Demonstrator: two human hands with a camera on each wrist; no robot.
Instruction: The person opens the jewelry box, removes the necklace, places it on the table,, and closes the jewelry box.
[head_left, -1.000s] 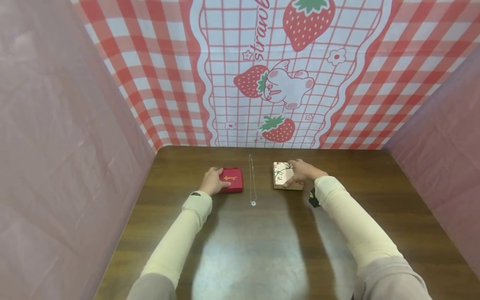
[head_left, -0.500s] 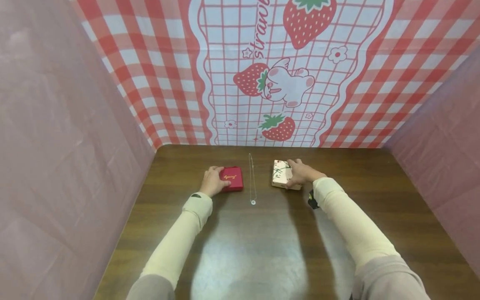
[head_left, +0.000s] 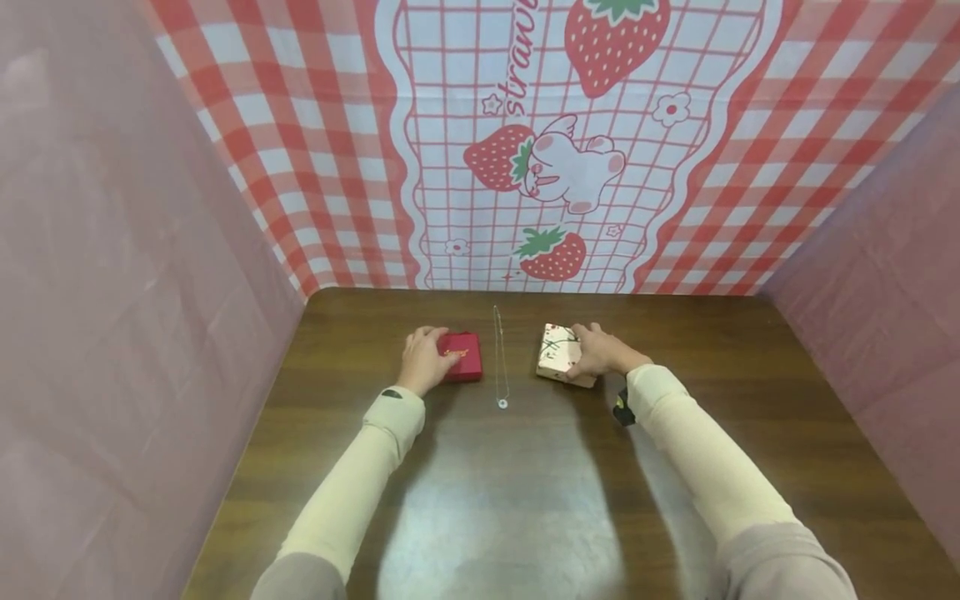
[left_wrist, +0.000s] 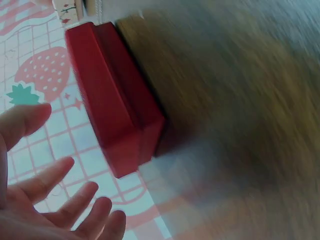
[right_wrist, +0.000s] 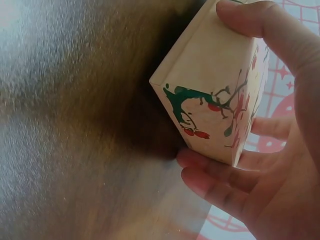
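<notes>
Right hand (head_left: 597,350) pinches the cream plant-patterned box (head_left: 557,352), thumb on the near side, fingers on the far side. Left hand (head_left: 423,360) spread, fingers apart, beside the red box (head_left: 468,360). Necklace (head_left: 497,357) between the hands, long axis running away from me, pendant (head_left: 502,404) at the near end. I see the cream plant-patterned box slightly skewed. Wooden table (head_left: 502,500) beneath both hands; strawberry-print cloth (head_left: 450,192) beyond them.

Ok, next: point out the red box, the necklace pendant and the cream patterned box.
Red box (left_wrist: 111,95), left wrist view: the side of its lid.
Necklace pendant (head_left: 502,403), head view: its round face.
Cream patterned box (right_wrist: 209,65), right wrist view: plain part of a side.
</notes>
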